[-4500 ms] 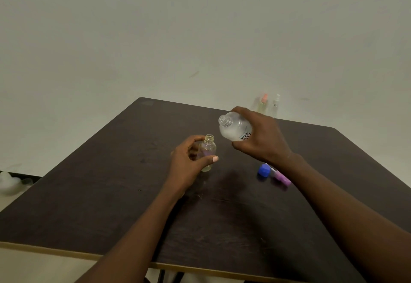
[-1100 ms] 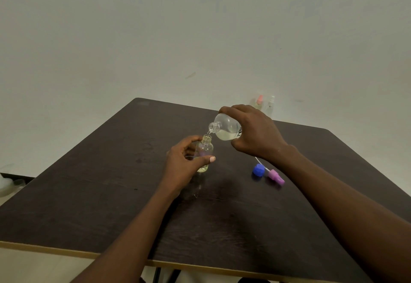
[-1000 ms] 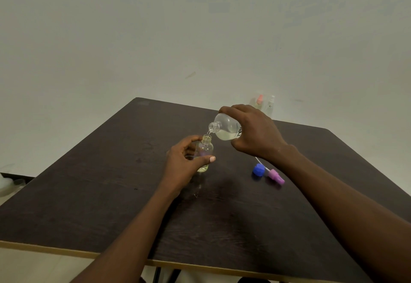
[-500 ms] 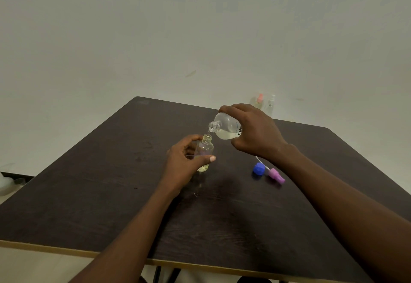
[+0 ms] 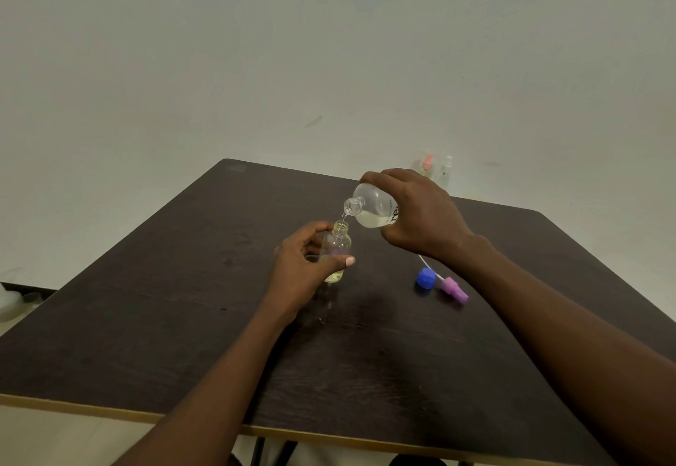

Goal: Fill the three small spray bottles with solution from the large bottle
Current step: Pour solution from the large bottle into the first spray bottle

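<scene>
A small clear spray bottle [image 5: 338,246] stands uncapped on the dark table [image 5: 183,301], with a little yellowish liquid at its bottom. My left hand [image 5: 303,271] grips it around the body. My right hand [image 5: 420,213] holds the large clear bottle [image 5: 371,207] tipped to the left, its open neck just above the small bottle's mouth, and a thin stream runs between them. Two more small spray bottles, one with a pink top [image 5: 426,165] and one with a clear top [image 5: 444,171], stand at the table's far edge behind my right hand.
A blue cap [image 5: 424,277] and a purple spray head [image 5: 453,288] with its white tube lie on the table to the right of the small bottle. A pale wall rises behind the table. Clear objects sit low at the far left [image 5: 14,301].
The large bottle went from held level beside the small one to tipped over its mouth, pouring. Over the last second both hands hold still while liquid collects in the small bottle.
</scene>
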